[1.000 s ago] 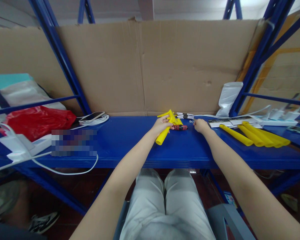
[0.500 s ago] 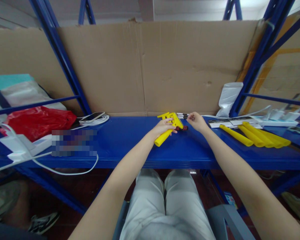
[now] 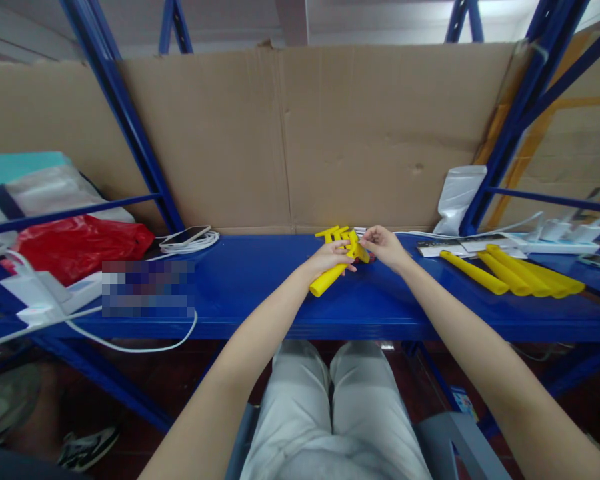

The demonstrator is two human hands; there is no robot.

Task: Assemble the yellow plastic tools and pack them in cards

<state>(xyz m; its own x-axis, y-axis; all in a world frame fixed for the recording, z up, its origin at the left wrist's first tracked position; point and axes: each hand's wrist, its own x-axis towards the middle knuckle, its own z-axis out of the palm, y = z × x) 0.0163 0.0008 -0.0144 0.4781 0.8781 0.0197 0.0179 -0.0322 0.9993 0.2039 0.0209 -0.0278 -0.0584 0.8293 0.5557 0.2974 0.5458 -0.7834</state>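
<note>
My left hand (image 3: 329, 259) is wrapped round a yellow plastic tool (image 3: 329, 280) with a thick round handle, which slants toward me over the blue shelf top. The tool's broader yellow head sticks out on the far right side of that hand. My right hand (image 3: 381, 245) is closed in a pinch, its fingertips at the tool's head; anything between them is too small to make out. More yellow plastic parts (image 3: 333, 232) lie just beyond my left hand. Something dark red is partly hidden under the head, and white sticks are mostly hidden behind my right hand.
Several yellow tubes (image 3: 523, 272) lie side by side on the right, near printed paper (image 3: 445, 248) and a white power strip (image 3: 550, 245). To the left are a phone (image 3: 187, 235), coiled white cable (image 3: 193, 247) and a red bag (image 3: 85, 245). Cardboard (image 3: 380, 133) walls the back.
My right hand has moved left from beside the white sticks to the tool's head. The head has turned a little in my left hand, which has stayed in place.
</note>
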